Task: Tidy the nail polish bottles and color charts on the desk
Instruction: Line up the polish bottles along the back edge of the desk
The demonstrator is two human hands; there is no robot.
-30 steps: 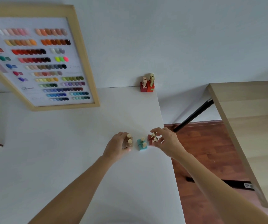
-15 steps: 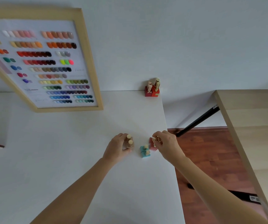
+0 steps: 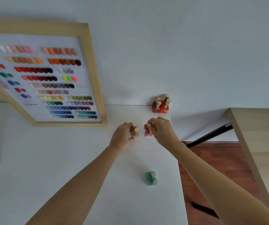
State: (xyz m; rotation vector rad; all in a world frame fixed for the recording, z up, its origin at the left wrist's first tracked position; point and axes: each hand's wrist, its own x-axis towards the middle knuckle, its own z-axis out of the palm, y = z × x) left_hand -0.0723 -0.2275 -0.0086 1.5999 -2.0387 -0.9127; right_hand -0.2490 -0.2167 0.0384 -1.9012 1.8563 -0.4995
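From my view, the white desk [image 3: 65, 176] lies bare left of my arms. A pair of teal square bottles with gold caps [image 3: 151, 178] stands between my forearms near the right edge. A cluster of red square bottles with gold caps [image 3: 161, 105] blocks the far right corner against the wall. The wood-framed colour chart [image 3: 46, 78] leans across the far left.
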